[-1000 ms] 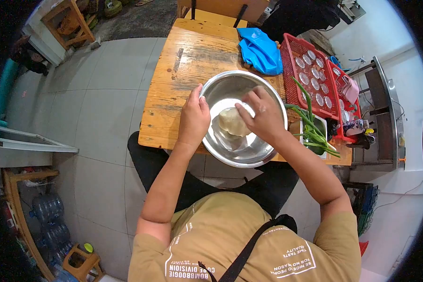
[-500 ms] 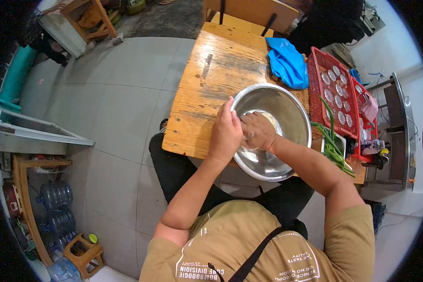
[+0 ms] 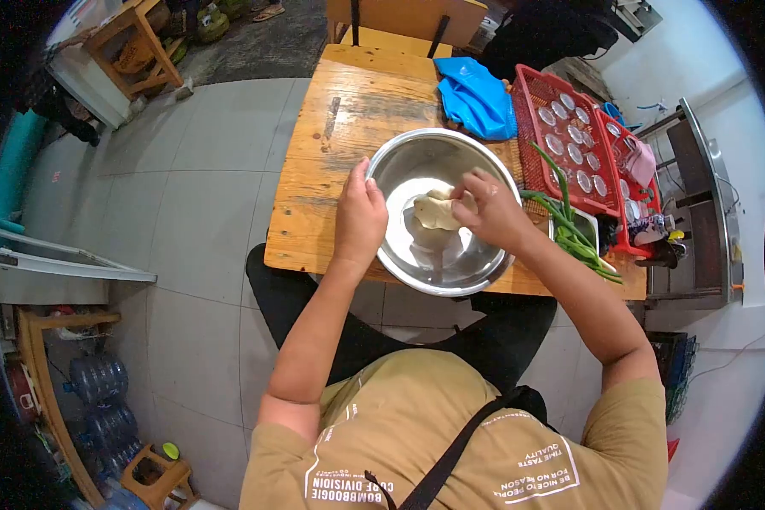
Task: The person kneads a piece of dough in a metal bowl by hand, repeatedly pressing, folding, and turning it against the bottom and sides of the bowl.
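Note:
A shiny metal bowl [image 3: 484,183] stands at the front edge of the wooden table, with a pale lump of dough [image 3: 434,212] in it. My left hand [image 3: 362,212] grips the bowl's left rim, fingers together along the outside. Inside the bowl, my right hand [image 3: 490,206] has its fingers curled at the right side of the dough, pinching its upper edge.
The wooden table [image 3: 314,161] also bears a blue plastic bag [image 3: 478,98], a red basket [image 3: 527,93] with small clear cups, and green onions [image 3: 575,240] over a metal tray. A chair [image 3: 416,17] stands behind. Bottles and a stool [image 3: 155,478] are at lower left.
The view has shifted, so the table and bowl appear further left and up. My right hand has lifted from pressing down in the bowl, and more of the dough shows.

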A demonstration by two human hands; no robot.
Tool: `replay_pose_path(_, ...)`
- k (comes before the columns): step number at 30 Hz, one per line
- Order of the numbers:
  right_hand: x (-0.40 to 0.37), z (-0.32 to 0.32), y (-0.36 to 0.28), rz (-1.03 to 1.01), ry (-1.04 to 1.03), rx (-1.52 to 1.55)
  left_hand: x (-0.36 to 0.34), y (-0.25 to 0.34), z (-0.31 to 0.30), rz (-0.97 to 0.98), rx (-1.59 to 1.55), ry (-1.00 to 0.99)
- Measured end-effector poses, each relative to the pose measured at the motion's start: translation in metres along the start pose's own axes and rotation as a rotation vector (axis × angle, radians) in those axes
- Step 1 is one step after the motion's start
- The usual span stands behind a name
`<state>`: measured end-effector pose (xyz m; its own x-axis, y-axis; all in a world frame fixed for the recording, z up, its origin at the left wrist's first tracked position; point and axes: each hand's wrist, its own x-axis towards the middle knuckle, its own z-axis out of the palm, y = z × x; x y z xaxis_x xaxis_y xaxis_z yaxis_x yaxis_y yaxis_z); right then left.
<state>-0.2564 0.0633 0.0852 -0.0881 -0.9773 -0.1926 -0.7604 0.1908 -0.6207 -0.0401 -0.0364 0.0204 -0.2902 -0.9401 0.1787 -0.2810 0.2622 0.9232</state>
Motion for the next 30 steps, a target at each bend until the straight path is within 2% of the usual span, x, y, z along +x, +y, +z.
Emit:
replay_pose_path(2,0.004,0.004,-0.005,-0.21,0.177,-0.375,0.0,-0.001,0.001,0.0,-0.003,-0.013)
replay_pose_path(4,0.018,0.016,0.016,-0.294,0.152,-0.36,0.001,0.001,-0.001,-0.018,0.007,-0.021)
replay_pose_path(6,0.028,0.027,0.03,-0.4,0.021,-0.36,0.0,-0.002,-0.001,0.003,0.01,-0.014)
replay_pose_path(7,0.032,0.025,0.029,-0.299,-0.244,-0.232,0.001,-0.003,0.0,0.027,0.012,-0.008)
replay_pose_path(8,0.032,0.025,0.028,-0.3,-0.251,-0.231,0.001,-0.005,0.0,0.021,0.012,-0.005)
replay_pose_path(10,0.03,0.028,0.022,-0.159,-0.246,-0.357,0.001,-0.002,-0.001,0.01,0.023,-0.022)
replay_pose_path(11,0.036,0.031,0.018,-0.052,-0.202,-0.147,0.001,-0.001,-0.002,0.006,0.023,-0.024)
replay_pose_path(14,0.049,0.043,0.011,0.059,-0.143,-0.177,-0.001,0.004,-0.003,-0.026,-0.01,-0.058)
replay_pose_path(15,0.046,0.051,0.005,0.061,0.006,-0.264,-0.001,0.004,-0.003,-0.025,-0.003,-0.06)
replay_pose_path(16,0.044,0.06,0.004,0.066,0.002,-0.265,0.0,0.002,-0.003,-0.026,0.004,-0.057)
replay_pose_path(18,0.042,0.076,0.002,-0.124,0.233,-0.52,-0.001,0.0,-0.002,-0.02,0.003,-0.05)
replay_pose_path(20,0.042,0.082,0.001,-0.198,0.176,-0.625,0.0,-0.001,-0.002,-0.015,-0.002,-0.045)
replay_pose_path(22,0.045,0.085,-0.006,-0.242,0.013,-0.737,0.0,0.003,-0.004,-0.053,-0.054,-0.066)
replay_pose_path(23,0.049,0.092,-0.003,-0.314,0.083,-0.792,0.0,0.002,-0.004,-0.063,-0.063,-0.064)
replay_pose_path(26,0.066,0.094,0.004,-0.411,0.104,-0.678,-0.002,-0.002,-0.001,-0.05,-0.102,-0.058)
replay_pose_path(27,0.071,0.093,0.008,-0.481,0.198,-0.672,-0.001,-0.003,0.0,-0.059,-0.101,-0.056)
replay_pose_path(30,0.09,0.096,0.026,-0.371,0.278,-0.504,-0.001,-0.001,-0.001,-0.067,-0.099,-0.045)
